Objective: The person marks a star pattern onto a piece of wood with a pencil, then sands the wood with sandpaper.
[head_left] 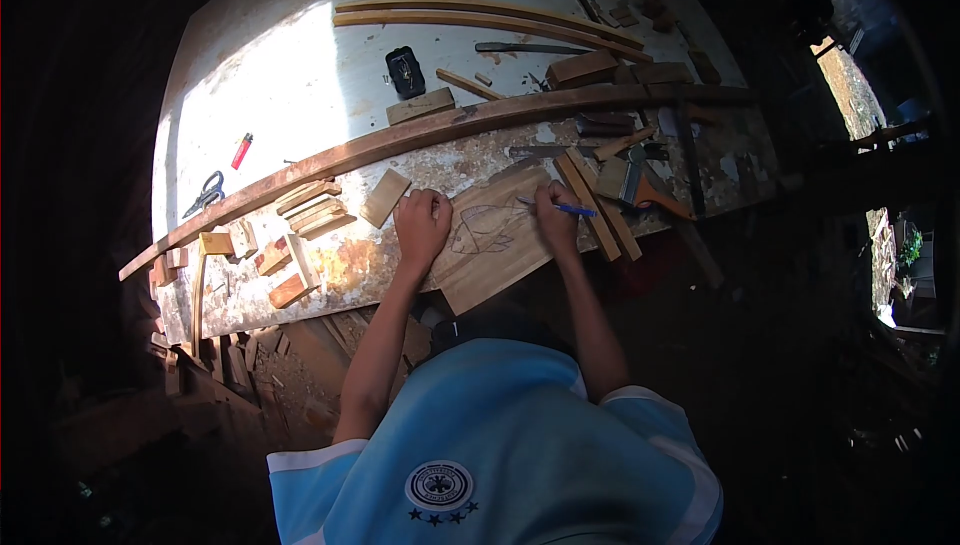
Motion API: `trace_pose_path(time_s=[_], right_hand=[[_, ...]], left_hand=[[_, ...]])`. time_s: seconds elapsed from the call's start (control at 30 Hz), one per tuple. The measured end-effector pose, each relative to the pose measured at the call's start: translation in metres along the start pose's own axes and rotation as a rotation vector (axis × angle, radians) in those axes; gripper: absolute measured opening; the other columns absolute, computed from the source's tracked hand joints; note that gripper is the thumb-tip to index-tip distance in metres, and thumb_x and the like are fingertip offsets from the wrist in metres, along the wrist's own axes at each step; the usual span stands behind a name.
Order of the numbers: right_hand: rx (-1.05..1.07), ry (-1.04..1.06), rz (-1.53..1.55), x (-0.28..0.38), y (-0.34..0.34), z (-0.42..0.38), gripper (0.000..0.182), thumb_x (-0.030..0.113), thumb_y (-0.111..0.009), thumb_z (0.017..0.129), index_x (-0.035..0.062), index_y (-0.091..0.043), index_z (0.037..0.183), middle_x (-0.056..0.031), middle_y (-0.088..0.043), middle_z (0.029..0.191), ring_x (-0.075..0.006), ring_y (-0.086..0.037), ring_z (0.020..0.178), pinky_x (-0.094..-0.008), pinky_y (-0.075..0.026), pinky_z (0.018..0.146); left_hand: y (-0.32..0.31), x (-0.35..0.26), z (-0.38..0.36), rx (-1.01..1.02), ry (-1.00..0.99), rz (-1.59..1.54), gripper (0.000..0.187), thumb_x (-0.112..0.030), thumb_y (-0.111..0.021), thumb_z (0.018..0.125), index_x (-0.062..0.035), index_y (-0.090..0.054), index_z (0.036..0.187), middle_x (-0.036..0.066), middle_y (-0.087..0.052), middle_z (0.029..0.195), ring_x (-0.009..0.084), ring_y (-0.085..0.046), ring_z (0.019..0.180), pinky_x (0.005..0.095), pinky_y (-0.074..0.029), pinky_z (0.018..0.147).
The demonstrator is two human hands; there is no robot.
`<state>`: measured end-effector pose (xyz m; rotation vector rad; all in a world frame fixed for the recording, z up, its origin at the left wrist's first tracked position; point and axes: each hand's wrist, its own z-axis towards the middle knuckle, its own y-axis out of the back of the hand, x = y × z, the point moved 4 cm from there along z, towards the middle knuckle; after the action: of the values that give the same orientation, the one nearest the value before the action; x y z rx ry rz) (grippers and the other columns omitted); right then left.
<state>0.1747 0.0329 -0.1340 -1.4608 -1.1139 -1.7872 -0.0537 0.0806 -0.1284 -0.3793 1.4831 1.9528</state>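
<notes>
One blue pen (577,210), right of centre, points left from the right hand's (556,223) pinch toward the fish drawing (482,233); the left hand (424,230), grip hard to tell, touches the board's (485,288) left edge.

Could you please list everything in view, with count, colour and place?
Board with pencil-like drawing: one, light brown, at the near edge
Pen: one, blue, in the right hand
Wood strips: two, brown, right of the board
Orange-handled tool: one, far right
Long beam: one, brown, across the bench
Thin strips: two, yellowish brown, far side
Case: one, black, beyond the beam
Lighter: one, red, left
Scissors: one pair, dark, left
Wood pieces: many, brown, scattered
Bench: one, whitish, stained
Shirt: one, blue and white, bottom
Left hand: one, on the board
Right hand: one, holding the pen
</notes>
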Motion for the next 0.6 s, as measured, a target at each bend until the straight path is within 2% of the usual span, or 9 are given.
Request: trace_pose_path(time_s=[0.33,0.43,0.53,0.6], right_hand=[[-0.022,0.049,0.025,0.003,0.0,0.0,0.031,0.013,-0.053,0.087,0.0013,-0.045,0.059,-0.0034,-0.049,0.052,-0.0085,-0.045,0.051,-0.0296,-0.038,0.05],[0.085,0.093,0.003,-0.013,-0.002,0.0,0.031,0.012,-0.054,0.087,0.0014,-0.045,0.059,-0.0021,-0.047,0.052,-0.0073,-0.043,0.051,-0.0291,-0.037,0.05],[0.036,0.13,-0.001,-0.016,-0.003,0.001,0.026,0.009,-0.055,0.083,-0.0018,-0.046,0.061,-0.0103,-0.047,0.051,-0.0134,-0.046,0.047,-0.034,-0.037,0.049],[0.05,0.124,0.016,-0.011,-0.004,0.0,0.027,0.009,-0.055,0.083,-0.0019,-0.045,0.061,-0.0105,-0.044,0.05,-0.0137,-0.045,0.046,-0.0347,-0.036,0.048]], left_hand=[[0.0,0.0,0.002,0.021,0.018,0.013,0.016,-0.022,-0.059,0.082,-0.0065,-0.061,0.08,0.009,-0.058,0.078,0.0285,-0.054,0.078,0.0408,-0.041,0.073],[-0.001,0.001,-0.001,0.03,0.023,0.012,0.016,-0.022,-0.059,0.083,-0.0063,-0.061,0.08,0.009,-0.058,0.078,0.0286,-0.054,0.078,0.041,-0.041,0.073],[-0.001,0.001,0.002,0.02,0.014,0.025,0.016,-0.022,-0.059,0.083,-0.0062,-0.061,0.08,0.009,-0.058,0.077,0.0284,-0.054,0.078,0.0411,-0.04,0.073],[-0.002,0.002,0.001,0.022,0.016,0.018,0.017,-0.022,-0.059,0.083,-0.0062,-0.061,0.08,0.009,-0.058,0.077,0.0282,-0.053,0.078,0.0409,-0.04,0.073]])
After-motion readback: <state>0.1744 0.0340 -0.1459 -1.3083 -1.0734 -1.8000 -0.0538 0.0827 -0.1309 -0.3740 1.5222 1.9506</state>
